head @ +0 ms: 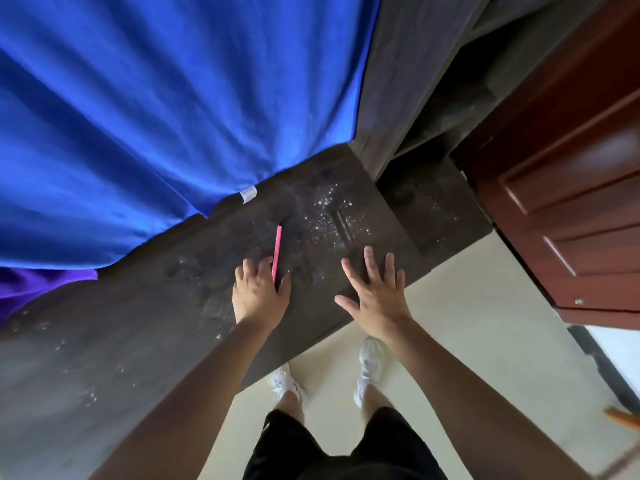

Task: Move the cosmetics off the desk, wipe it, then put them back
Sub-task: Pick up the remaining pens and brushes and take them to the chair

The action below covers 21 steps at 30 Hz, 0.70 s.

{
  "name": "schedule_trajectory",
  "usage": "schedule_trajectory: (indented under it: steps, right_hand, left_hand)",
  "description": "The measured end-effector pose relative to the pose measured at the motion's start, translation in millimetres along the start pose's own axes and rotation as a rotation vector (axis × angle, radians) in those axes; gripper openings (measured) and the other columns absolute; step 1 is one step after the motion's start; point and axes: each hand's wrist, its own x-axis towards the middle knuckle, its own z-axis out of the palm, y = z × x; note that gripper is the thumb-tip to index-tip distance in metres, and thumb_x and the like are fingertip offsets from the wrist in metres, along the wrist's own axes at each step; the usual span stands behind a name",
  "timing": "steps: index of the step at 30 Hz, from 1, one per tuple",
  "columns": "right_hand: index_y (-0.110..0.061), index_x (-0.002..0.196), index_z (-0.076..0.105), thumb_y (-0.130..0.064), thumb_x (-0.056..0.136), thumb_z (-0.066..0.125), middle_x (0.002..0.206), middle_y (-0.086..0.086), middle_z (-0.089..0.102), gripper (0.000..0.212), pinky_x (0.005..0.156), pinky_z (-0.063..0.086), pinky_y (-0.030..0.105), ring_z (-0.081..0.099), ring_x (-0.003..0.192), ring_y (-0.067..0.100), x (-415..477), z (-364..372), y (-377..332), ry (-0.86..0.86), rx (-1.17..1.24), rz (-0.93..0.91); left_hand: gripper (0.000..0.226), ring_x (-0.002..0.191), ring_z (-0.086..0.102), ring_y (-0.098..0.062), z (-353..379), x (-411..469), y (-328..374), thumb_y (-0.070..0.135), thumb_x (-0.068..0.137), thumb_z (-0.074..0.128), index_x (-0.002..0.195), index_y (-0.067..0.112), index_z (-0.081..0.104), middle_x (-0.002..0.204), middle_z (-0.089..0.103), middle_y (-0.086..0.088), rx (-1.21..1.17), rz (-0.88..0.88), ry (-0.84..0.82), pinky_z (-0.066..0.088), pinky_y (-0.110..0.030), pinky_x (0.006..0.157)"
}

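A thin pink stick-shaped cosmetic (277,249) lies on the dark wooden desk (145,327), pointing away from me. My left hand (258,292) is over its near end, fingers curled, with the stick between thumb and forefinger. Over the desk's front right part hovers my right hand (375,289), fingers spread and straight, holding nothing. White specks and dusty smears (329,220) mark the desk top beyond my right hand.
A blue curtain (156,116) hangs over the back of the desk, with a purple cloth (31,289) at far left. A lower dark shelf (436,209) adjoins the desk's right end. A brown wooden door (571,185) stands at right. Cream floor lies below.
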Motion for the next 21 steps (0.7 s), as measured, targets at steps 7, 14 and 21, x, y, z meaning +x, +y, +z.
schedule_trajectory:
  steps: [7,14,21]
  right_hand:
    - [-0.043,0.158,0.006,-0.078,0.091,0.029,0.169,0.01,-0.006,0.078,0.114,0.016,0.07,0.0,0.149,0.054,0,2,2,0.035,-0.031,-0.012]
    - [-0.043,0.157,0.012,-0.068,0.093,0.045,0.168,0.006,-0.003,0.076,0.115,0.023,0.062,0.002,0.15,0.048,6,-17,0,-0.095,0.033,0.011]
    - [-0.029,0.153,0.033,-0.047,0.1,0.047,0.163,0.008,0.026,0.058,0.11,0.041,0.043,0.026,0.149,0.028,-17,-91,4,0.185,0.105,0.029]
  left_hand:
    - [0.019,0.101,0.055,-0.04,3,7,-2,0.009,0.088,0.06,0.106,0.006,0.064,0.106,0.059,-0.017,-0.089,0.058,0.015,0.048,-0.047,0.08]
    - [0.018,0.091,0.059,-0.041,-32,-12,4,0.003,0.086,0.064,0.103,0.003,0.065,0.098,0.06,-0.018,-0.125,0.161,0.146,0.049,-0.045,0.075]
    - [0.019,0.079,0.059,-0.032,-100,-31,30,0.005,0.08,0.071,0.097,0.012,0.065,0.085,0.063,-0.006,-0.169,0.395,0.369,0.049,-0.039,0.07]
